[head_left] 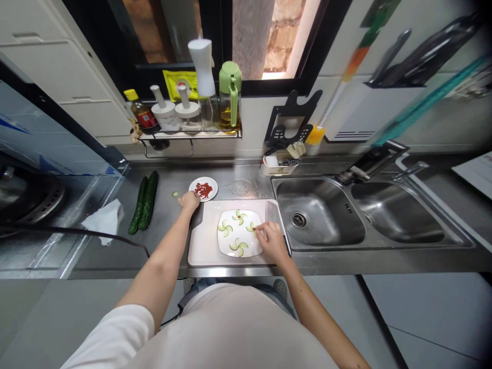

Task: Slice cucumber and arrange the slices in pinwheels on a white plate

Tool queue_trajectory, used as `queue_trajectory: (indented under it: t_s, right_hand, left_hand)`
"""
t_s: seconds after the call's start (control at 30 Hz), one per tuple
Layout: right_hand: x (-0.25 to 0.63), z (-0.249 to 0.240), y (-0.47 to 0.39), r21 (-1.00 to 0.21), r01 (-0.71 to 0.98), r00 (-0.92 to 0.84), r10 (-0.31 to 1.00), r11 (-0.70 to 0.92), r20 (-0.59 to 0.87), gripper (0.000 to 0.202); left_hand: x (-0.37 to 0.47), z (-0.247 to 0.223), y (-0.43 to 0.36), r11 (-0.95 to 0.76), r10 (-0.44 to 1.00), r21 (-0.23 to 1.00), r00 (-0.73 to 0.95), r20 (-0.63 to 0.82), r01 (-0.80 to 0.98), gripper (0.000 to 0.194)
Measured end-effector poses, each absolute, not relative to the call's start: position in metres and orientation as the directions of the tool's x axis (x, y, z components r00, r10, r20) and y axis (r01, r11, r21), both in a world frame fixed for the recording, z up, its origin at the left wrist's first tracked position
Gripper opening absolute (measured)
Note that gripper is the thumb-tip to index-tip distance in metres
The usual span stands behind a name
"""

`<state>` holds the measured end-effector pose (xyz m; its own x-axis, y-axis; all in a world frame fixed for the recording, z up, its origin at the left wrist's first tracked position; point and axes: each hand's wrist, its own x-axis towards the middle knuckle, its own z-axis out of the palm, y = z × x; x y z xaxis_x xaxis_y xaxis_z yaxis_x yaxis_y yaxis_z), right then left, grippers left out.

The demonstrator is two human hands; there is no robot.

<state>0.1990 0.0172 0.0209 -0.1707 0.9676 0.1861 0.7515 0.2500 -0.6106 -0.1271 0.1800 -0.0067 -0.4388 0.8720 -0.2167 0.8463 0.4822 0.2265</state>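
A white plate [223, 246] lies on a pale cutting board [203, 246], bearing several pinwheels of thin cucumber slices [239, 247]. A red piece shows in the middle of the top pinwheel. At the plate's right side, my right hand [273, 241] pinches a small red piece like a goji berry [254, 229] over the right pinwheel [250, 226]. Beyond the board's back left corner stands a small white dish [214, 190] of red goji berries [203, 190]. My left hand [188, 200] has its curled fingers closed at that dish's near left rim; its fingertips are partly hidden.
Two whole cucumbers [144, 202] and a crumpled white tissue [104, 220] lie on the steel counter at left. A cucumber end [175, 194] is beside the dish. A double sink [319, 210] adjoins the board's right. Above the counter hangs a seasoning rack [192, 134].
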Motion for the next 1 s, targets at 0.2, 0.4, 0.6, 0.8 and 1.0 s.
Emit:
queue_trajectory:
  t_s: [0.2,0.4,0.6,0.8,1.0]
  right_hand:
    - [0.196,0.02,0.018,-0.614,0.748,-0.175,0.967,0.253,0.185,0.018]
    - [0.192,0.021,0.022,-0.631,0.722,-0.194,0.958,0.284,0.209,0.017]
    - [0.19,0.016,0.022,-0.631,0.708,-0.223,0.949,0.315,0.223,0.016]
    - [0.193,0.011,0.017,-0.639,0.712,-0.201,0.956,0.292,0.214,0.016]
    - [0.193,0.014,0.02,-0.656,0.694,-0.204,0.955,0.296,0.216,0.016]
  left_hand:
    - [-0.13,-0.004,0.167,0.503,0.864,0.433,-0.45,-0.226,0.748,0.02]
    - [-0.124,-0.012,0.152,0.388,0.895,0.731,-0.419,-0.153,0.561,0.018]
    - [-0.13,-0.021,0.158,0.338,0.887,0.875,-0.429,-0.172,0.347,0.011]
    - [-0.122,-0.017,0.156,0.323,0.908,0.922,-0.345,-0.238,0.215,0.02]
    - [-0.086,0.0,0.126,0.366,0.92,0.921,-0.095,-0.379,-0.133,0.036]
